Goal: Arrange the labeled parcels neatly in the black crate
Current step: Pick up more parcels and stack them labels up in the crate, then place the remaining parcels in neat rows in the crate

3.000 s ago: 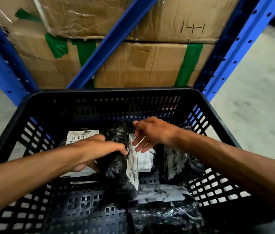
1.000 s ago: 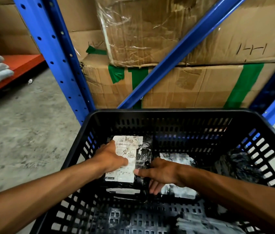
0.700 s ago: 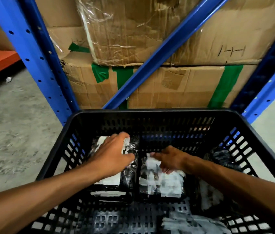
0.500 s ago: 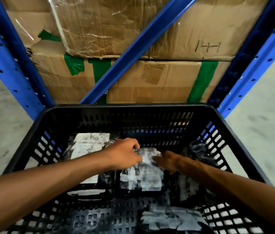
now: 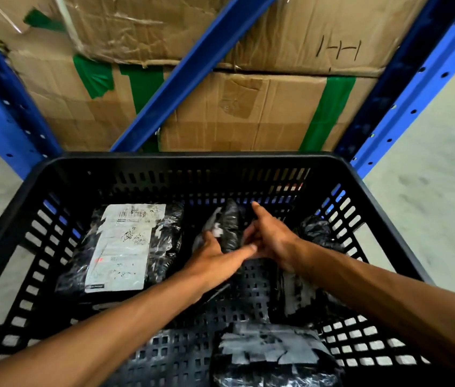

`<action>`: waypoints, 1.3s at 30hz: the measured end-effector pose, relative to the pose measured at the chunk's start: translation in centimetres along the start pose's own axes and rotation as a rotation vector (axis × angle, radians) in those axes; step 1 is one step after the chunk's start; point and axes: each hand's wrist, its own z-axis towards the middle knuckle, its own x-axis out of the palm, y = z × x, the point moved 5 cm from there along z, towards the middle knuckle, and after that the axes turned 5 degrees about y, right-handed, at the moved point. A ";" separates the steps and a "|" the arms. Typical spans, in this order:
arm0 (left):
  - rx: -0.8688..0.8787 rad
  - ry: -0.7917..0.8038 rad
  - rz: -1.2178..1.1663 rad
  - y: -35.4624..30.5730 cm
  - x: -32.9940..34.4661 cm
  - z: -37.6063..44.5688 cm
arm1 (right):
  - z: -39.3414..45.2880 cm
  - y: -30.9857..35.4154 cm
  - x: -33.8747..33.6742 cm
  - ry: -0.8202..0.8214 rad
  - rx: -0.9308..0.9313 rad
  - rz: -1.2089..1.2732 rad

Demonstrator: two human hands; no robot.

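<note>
A black slotted crate (image 5: pixel 187 160) fills the lower view. Inside at the left lies a flat black parcel with a large white label (image 5: pixel 126 247). In the middle both hands hold a black parcel (image 5: pixel 229 227) tipped up on its edge: my left hand (image 5: pixel 215 255) grips its near left side, my right hand (image 5: pixel 271 238) its right side. Another black parcel (image 5: pixel 318 230) sits against the right wall. A labeled parcel (image 5: pixel 301 297) lies under my right forearm. One more with a torn white label (image 5: pixel 271 356) lies at the near edge.
Behind the crate stand stacked cardboard boxes (image 5: pixel 248 113) with green tape, inside blue rack posts (image 5: pixel 405 90) and a diagonal blue brace (image 5: pixel 187 76). Concrete floor (image 5: pixel 438 174) shows to the right and left of the crate.
The middle parcel lay flat with its label up; now it is raised on edge between both hands. My left hand came off the left parcel. The camera swung right.
</note>
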 end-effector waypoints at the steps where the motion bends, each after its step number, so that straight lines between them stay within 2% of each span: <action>1: -0.008 -0.039 -0.005 0.2 -0.5 -0.2 | -0.1 0.6 0.4 0.063 -0.024 0.028; 4: 0.047 -0.185 -0.110 1.0 -1.8 -0.8 | -0.7 1.3 0.2 0.097 -0.045 -0.062; 6: 0.091 -0.228 -0.275 1.3 -2.3 -1.4 | -1.2 1.2 -1.1 -0.024 -0.063 -0.310; 8: 0.119 -0.162 -0.509 1.6 -2.3 -1.9 | -1.6 0.3 -2.6 -0.142 -0.004 -0.581; 9: 0.140 -0.079 -0.617 1.4 -2.1 -2.2 | -1.9 -0.3 -2.9 -0.134 0.039 -0.606; 11: 0.192 0.065 -0.722 1.1 -1.7 -2.8 | -2.3 -1.0 -3.0 -0.060 0.063 -0.483; 16: 0.175 0.118 -0.682 0.7 -1.7 -2.8 | -2.7 -0.7 -3.8 -0.047 -0.046 -0.290; 20: 0.041 -0.076 -0.287 1.5 -2.2 -2.7 | -2.3 -0.7 -4.0 -0.048 -0.071 -0.276; 22: 0.021 -0.114 -0.293 1.6 -2.3 -2.8 | -2.3 -0.5 -4.1 -0.039 -0.027 -0.342; 26: 0.131 -0.197 -0.258 0.4 -3.1 -3.4 | -2.9 0.4 -5.0 0.027 0.057 -0.371; 29: 0.267 -0.216 -0.199 -1.9 -4.5 -3.8 | -3.6 4.2 -5.4 -0.081 -0.194 -0.694; 31: 0.322 -0.213 -0.137 -3.0 -5.5 -3.8 | -4.3 6.7 -4.9 -0.045 -0.367 -0.728; 35: 0.327 -0.177 -0.119 -3.7 -6.7 -3.5 | -4.7 7.4 -3.8 0.138 -0.403 -0.739; 39: 0.279 -0.190 -0.230 -3.2 -6.8 -3.2 | -4.7 7.2 -3.7 0.132 -0.406 -0.693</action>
